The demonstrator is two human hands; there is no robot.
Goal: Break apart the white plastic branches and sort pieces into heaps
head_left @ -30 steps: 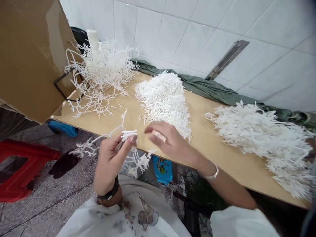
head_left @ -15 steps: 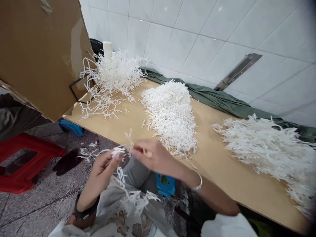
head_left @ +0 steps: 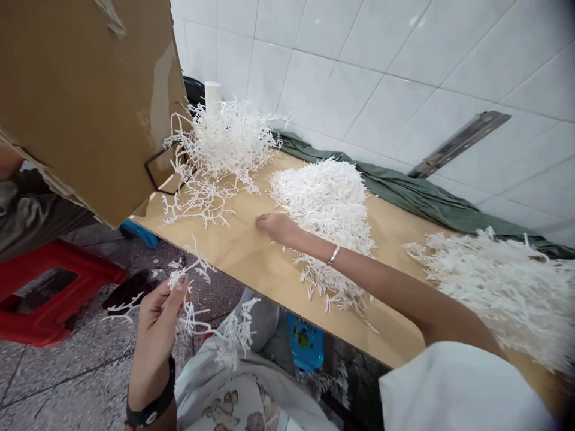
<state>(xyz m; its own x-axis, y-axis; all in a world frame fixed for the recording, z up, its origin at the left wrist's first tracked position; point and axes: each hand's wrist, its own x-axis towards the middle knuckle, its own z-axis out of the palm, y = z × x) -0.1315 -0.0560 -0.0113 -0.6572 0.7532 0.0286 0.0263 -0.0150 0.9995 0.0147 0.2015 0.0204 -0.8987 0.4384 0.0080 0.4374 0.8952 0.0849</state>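
My left hand [head_left: 159, 311], low over the floor in front of the table, is closed on a tangle of white branching plastic sprigs [head_left: 236, 332]. Thin sprigs stick out from its fingers on both sides and hang towards my lap. My right hand [head_left: 279, 230] is stretched over the table with curled fingers, at the left side of a heap of small white pieces [head_left: 330, 197]. Whatever its fingers enclose is hidden. Beyond it, to the left, lies a loose pile of longer white branching sprigs [head_left: 229, 137].
A second white heap [head_left: 503, 287] covers the table's right part. A large cardboard sheet [head_left: 85, 102] stands at the left, near a black wire frame [head_left: 155, 173]. Green cloth [head_left: 404, 191] runs along the tiled wall. A red stool [head_left: 49, 287] and another person's leg are at the left.
My right hand has left the sprigs at my left hand and moved forward over the table to the middle heap. My left hand has shifted left and down, still holding the tangle.
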